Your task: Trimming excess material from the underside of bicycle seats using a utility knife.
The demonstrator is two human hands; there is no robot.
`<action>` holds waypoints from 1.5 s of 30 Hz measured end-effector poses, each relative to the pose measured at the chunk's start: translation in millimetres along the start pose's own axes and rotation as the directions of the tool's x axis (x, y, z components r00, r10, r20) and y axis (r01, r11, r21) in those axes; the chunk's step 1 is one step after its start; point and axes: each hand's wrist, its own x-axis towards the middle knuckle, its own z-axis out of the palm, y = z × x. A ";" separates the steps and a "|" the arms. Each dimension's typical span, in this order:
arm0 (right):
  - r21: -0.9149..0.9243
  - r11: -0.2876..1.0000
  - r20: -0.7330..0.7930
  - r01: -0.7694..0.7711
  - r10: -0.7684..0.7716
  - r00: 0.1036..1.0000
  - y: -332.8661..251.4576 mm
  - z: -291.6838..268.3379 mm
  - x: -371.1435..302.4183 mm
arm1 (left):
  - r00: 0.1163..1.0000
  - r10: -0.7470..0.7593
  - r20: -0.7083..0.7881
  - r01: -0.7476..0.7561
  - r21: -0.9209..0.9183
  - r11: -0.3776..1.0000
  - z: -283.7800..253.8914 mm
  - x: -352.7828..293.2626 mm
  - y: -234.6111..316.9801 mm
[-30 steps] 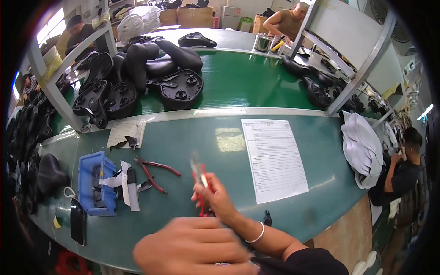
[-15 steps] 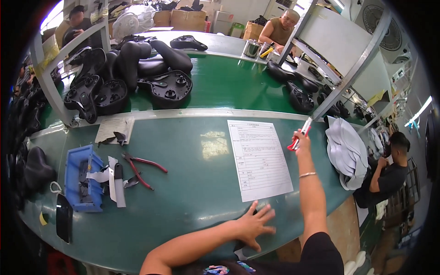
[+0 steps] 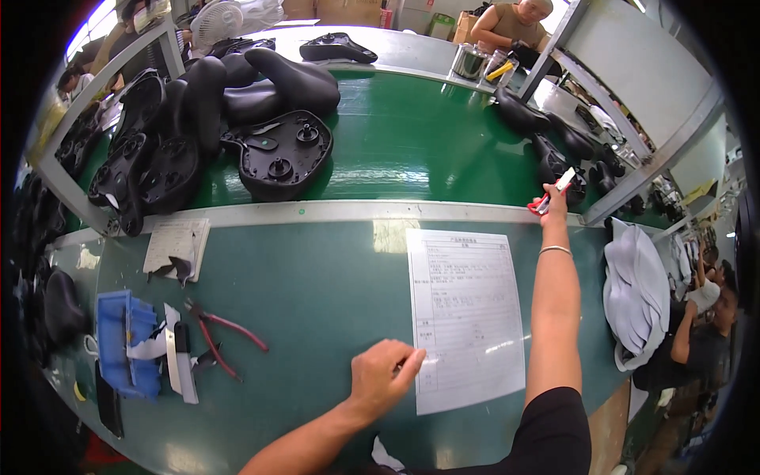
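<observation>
My right hand [image 3: 556, 203] is stretched forward over the raised rail at the bench's back edge. Its fingers are closed round a red-and-white hand tool [image 3: 565, 180] resembling a utility knife, the pale end pointing up and away. My left hand [image 3: 386, 370] hovers near the left edge of a printed paper sheet [image 3: 469, 317], fingers curled and thumb pointing right. A small dark spot shows at its fingertips; I cannot make out what it is. Below it, at the near edge, lies a pale scrap [image 3: 385, 455].
Red-handled pliers [image 3: 229, 340] lie beside a blue bin [image 3: 115, 336] of strips and scraps. Black bicycle saddles [image 3: 285, 154] crowd the green surface [image 3: 412, 150] beyond. Stacked grey-white pieces [image 3: 636, 293] sit at right, near a metal post [image 3: 657, 170]. Other people [image 3: 511, 28] sit nearby.
My right hand has moved farther forward and right with the tool. My left hand has lifted from the near edge, moved forward and left, and gone from spread to curled. The view has shifted.
</observation>
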 end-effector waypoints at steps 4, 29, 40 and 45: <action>-0.167 0.982 -0.114 0.083 -0.103 0.988 6.0 -6.3 46.6 | 1.000 -0.009 0.018 0.010 -0.023 1.000 3.0 3.3 6.6; -0.272 0.955 0.729 -0.117 0.284 0.623 -18.0 -4.7 -486.4 | 0.949 -0.310 -0.059 -0.011 -0.988 0.152 -93.4 -9.3 -33.9; -0.335 0.937 0.748 0.099 0.201 0.633 -51.7 -12.8 -505.1 | 0.912 -0.410 -0.014 0.309 -0.633 0.710 -209.2 -118.8 -9.4; -0.295 0.819 0.922 0.492 0.109 0.371 -64.4 -21.7 -505.8 | 0.853 -0.521 0.022 0.439 -0.569 0.696 -217.0 -129.5 19.9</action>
